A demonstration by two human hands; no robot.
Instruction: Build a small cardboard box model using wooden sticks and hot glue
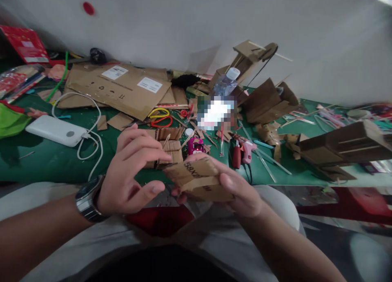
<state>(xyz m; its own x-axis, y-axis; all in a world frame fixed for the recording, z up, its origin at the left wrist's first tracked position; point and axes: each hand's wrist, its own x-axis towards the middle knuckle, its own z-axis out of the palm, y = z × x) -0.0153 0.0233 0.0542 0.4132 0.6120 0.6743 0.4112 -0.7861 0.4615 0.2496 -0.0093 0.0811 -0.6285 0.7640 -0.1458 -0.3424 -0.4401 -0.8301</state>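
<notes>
My right hand [241, 190] is closed around a small folded cardboard piece [199, 177] with dark print on it, held above my lap at the table's front edge. My left hand [131, 171], with a watch on its wrist, is raised just left of that piece, fingers spread and nothing in them. Behind the hands a small cardboard construction [173, 149] with thin sticks lies on the green table [55, 163]. A purple toy car [196, 146] sits just beyond the held piece, partly hidden by my right hand.
A white power bank [55, 130] with a cable lies at left. Flat cardboard [119, 90] covers the back. A pink glue gun [248, 149] and a red-handled tool [237, 154] lie right of centre. A bottle [226, 83] and cardboard structures [346, 143] stand at back and right.
</notes>
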